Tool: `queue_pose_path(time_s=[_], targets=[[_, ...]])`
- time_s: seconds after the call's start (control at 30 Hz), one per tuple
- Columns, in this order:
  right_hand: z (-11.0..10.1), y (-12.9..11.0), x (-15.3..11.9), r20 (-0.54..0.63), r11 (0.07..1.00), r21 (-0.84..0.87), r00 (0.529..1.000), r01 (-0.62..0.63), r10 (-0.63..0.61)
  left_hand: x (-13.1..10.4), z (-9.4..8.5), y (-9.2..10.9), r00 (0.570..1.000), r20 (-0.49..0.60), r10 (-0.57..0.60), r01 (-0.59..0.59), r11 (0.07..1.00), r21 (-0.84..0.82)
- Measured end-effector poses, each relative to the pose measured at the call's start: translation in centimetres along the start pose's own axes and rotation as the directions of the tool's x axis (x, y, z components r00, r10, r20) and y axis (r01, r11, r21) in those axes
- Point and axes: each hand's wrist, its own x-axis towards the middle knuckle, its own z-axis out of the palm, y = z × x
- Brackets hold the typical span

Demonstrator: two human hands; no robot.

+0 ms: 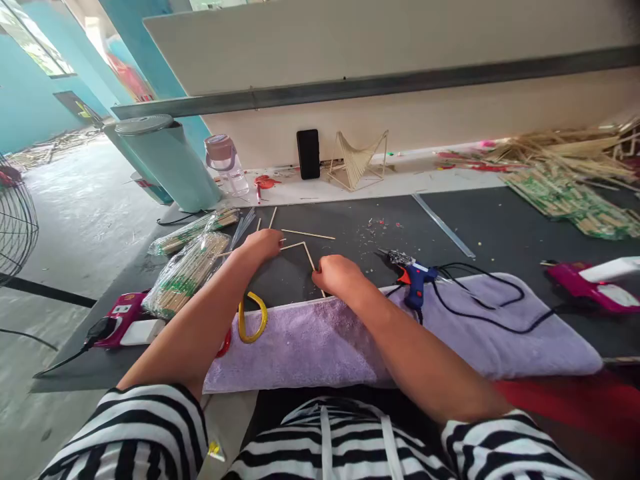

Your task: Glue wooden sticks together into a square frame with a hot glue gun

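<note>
Bamboo-stick frame (300,248), thin pale skewers joined at an angle, lies flat on the dark grey mat (500,227) between the two hands, just beyond the near towel. Judged from its present form, only two or three sticks are joined into an open corner; beside the finished string-wound stick model (357,160) standing at the wall, most of the build appears left to do. Loose single sticks (307,234) lie just behind the frame, unattached.

Left hand (263,245) is closed, fingertips pressed down on the frame's left end. Right hand (337,273) is closed on the frame's right leg near the towel edge; the fingers are hidden, so the exact grip cannot be told. The hands sit near each other, not touching.

Surface, largest first: the mat covers a low work area; a lilac terry towel (325,347) lies across its near edge. A blue hot-glue gun (415,280) rests at the towel's far edge, its black cord looping over the cloth. Clear bags of bamboo skewers (187,270) lie left of the left hand, and yellow-handled scissors (250,320) near the left forearm. A heap of loose sticks and green packets (565,180) fills the far right.

Room: white wall panel, teal walls, pale concrete floor at left; a black phone (309,154) leans against the wall.
</note>
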Motion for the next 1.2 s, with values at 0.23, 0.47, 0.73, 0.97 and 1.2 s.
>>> queue_pose_path(time_s=[0.23, 0.47, 0.73, 0.97, 1.2], targets=[[0.1, 0.9, 1.4, 0.001, 0.998, 0.050, 0.999, -0.038, 0.038, 1.3, 0.2, 0.7, 0.999, -0.035, 0.010, -0.011, 1.000, -0.027], [0.3, 0.6, 1.9, -0.063, 0.998, 0.060, 0.997, -0.031, 0.034, 2.7, 0.8, -0.5, 0.995, -0.098, 0.016, -0.023, 0.997, -0.072], [0.6, 1.0, 2.1, -0.107, 0.997, 0.076, 0.994, -0.029, 0.037, 3.9, 0.8, -0.9, 0.988, -0.129, 0.082, -0.099, 0.986, -0.136], [0.6, 1.9, 2.2, -0.261, 0.991, 0.129, 0.962, -0.043, 0.075, 4.6, -1.0, -5.7, 0.988, -0.150, -0.033, 0.001, 0.977, -0.212], [1.8, 2.1, 3.2, -0.329, 0.992, 0.100, 0.938, -0.079, 0.108, 3.1, 0.4, -6.7, 0.999, -0.039, -0.015, 0.004, 0.965, -0.264]])
